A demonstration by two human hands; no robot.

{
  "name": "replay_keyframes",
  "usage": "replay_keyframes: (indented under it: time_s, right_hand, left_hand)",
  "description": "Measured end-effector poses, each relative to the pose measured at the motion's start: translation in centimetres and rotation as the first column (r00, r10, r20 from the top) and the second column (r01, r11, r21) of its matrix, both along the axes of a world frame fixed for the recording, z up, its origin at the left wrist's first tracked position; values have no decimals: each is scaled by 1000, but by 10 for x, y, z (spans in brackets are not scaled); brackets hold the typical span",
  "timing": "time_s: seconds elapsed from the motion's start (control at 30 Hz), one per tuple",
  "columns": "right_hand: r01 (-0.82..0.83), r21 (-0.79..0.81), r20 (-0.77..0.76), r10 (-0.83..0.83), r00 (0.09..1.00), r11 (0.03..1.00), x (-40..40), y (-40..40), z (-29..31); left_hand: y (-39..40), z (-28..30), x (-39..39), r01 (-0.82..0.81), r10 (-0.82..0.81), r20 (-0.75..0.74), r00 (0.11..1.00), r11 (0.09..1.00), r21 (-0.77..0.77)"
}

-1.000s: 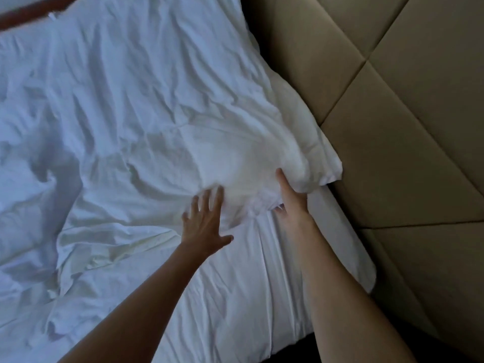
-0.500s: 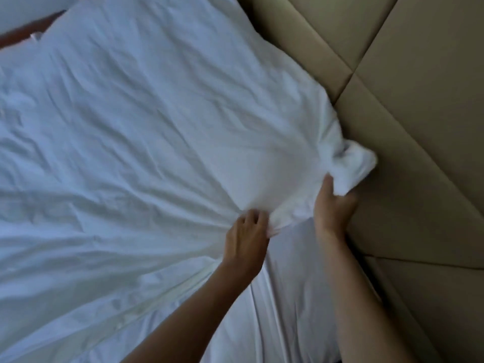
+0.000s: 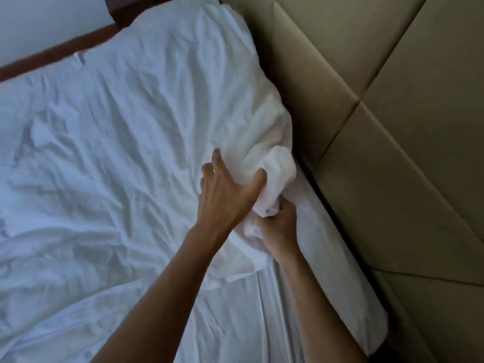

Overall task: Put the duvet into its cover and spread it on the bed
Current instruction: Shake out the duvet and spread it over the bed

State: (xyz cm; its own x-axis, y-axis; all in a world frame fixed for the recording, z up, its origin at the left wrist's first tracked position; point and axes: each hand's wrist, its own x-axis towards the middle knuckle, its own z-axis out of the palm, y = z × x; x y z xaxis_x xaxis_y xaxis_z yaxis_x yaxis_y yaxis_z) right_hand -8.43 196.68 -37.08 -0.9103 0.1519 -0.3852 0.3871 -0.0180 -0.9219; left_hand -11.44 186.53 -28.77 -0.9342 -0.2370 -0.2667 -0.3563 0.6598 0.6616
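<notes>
A white, wrinkled duvet cover (image 3: 117, 142) lies spread over most of the bed. Its near right corner (image 3: 277, 163) is bunched into a lump beside the headboard. My left hand (image 3: 225, 189) grips that lump from above, thumb around it and fingers partly spread on the fabric. Just below it, my right hand (image 3: 277, 226) is closed on a fold of the same corner. Whether the duvet sits inside the cover cannot be told. The white bed sheet (image 3: 275, 310) shows under the corner.
A tan padded headboard (image 3: 379, 153) with diagonal seams runs along the right side. A brown wooden bed frame edge (image 3: 52, 56) and a white wall (image 3: 47, 22) lie at the top left.
Both hands have closed in on the cover's corner. The left hand moved right onto the lump and the right hand dropped below it. The cover is wrinkled again instead of pulled taut.
</notes>
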Motion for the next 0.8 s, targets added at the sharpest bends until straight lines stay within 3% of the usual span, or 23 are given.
replay_keyframes:
  time_s: [0.07,0.13,0.2,0.3,0.4,0.5,0.57,0.63,0.67,0.73,0.8]
  right_hand:
    - [-228,131,-148,247,958,965,14,-26,26]
    - [-322,459,-361,505,784,828,23,-46,38]
    - [-307,692,-371,687,624,653,31,-65,46]
    - [-302,809,-318,808,495,504,43,-84,48]
    - [-393,789,-286,848,446,472,50,-86,50]
    - [-521,686,-261,840,476,509,66,-85,55]
    - [-651,491,-184,799,572,579,81,-82,64]
    - [-730,232,19,747,664,643,91,-82,76]
    - [-683,86,57,681,730,725,92,-84,84]
    - [-423,-169,43,435,899,890,81,-94,88]
    - [-200,-220,50,216,975,955,59,-112,95]
  left_hand:
    - [-11,32,-16,-24,28,23,999,987,-156]
    - [-26,51,-23,10,20,127,992,972,-236]
    - [-41,47,-22,109,3,265,964,908,-404]
    - [-62,20,-13,201,24,357,934,789,-581]
    - [-92,8,-4,121,41,303,952,860,-495]
    - [-122,14,5,20,88,300,950,941,-339]
    - [-140,18,11,-24,113,373,921,972,-235]
    - [-157,18,20,-116,140,418,898,990,-83]
    - [-165,18,28,-154,143,405,903,988,-7]
    - [-174,21,47,-221,162,368,916,967,124]
    - [-181,26,69,-244,170,325,930,948,203]
